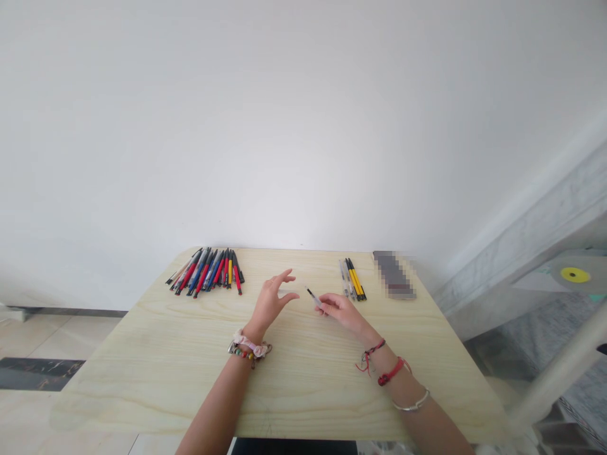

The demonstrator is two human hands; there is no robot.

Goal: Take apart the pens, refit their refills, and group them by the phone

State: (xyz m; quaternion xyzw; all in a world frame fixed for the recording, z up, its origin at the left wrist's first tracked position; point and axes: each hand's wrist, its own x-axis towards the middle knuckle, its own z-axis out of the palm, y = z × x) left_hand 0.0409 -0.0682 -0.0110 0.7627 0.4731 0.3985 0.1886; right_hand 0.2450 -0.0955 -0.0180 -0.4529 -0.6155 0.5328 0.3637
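Observation:
My left hand (275, 298) is over the middle of the table, thumb and fingers spread apart. A thin pale stick-like piece (284, 291) shows between its thumb and fingers; I cannot tell whether it touches the hand or lies on the table. To the right, my right hand (337, 308) is closed around a slim clear pen (313, 297) with a black section near its upper end. That end tilts up and left towards my left hand. Beyond my right hand lie clear pens (344, 279) beside yellow pens with black ends (355, 280).
A spread pile of red, blue, yellow and clear pens (206, 272) lies at the table's back left. At the back right is a dark, pixelated flat object (394, 275). The pale wooden table (303, 392) meets a white wall behind.

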